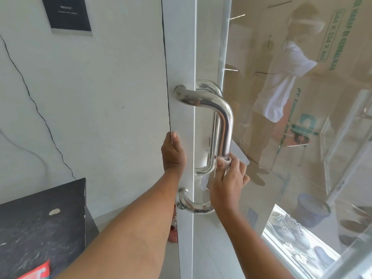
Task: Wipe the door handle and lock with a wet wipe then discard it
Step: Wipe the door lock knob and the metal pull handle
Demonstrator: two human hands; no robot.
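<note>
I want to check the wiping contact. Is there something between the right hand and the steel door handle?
Only the wet wipe itself. The right hand presses it around the lower part of the steel door handle; nothing else visible lies between them. The left hand grips the door edge, apart from the handle.

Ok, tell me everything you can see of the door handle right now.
The door handle is a polished, chrome-looking metal tube bent into a D-shaped pull, mounted upright on the white door frame by round ends at top and bottom. A matching pull shows behind it through the glass. The right hand presses a white wet wipe around the lower part of its vertical bar. The left hand grips the frame's edge beside it, not the handle.
</note>
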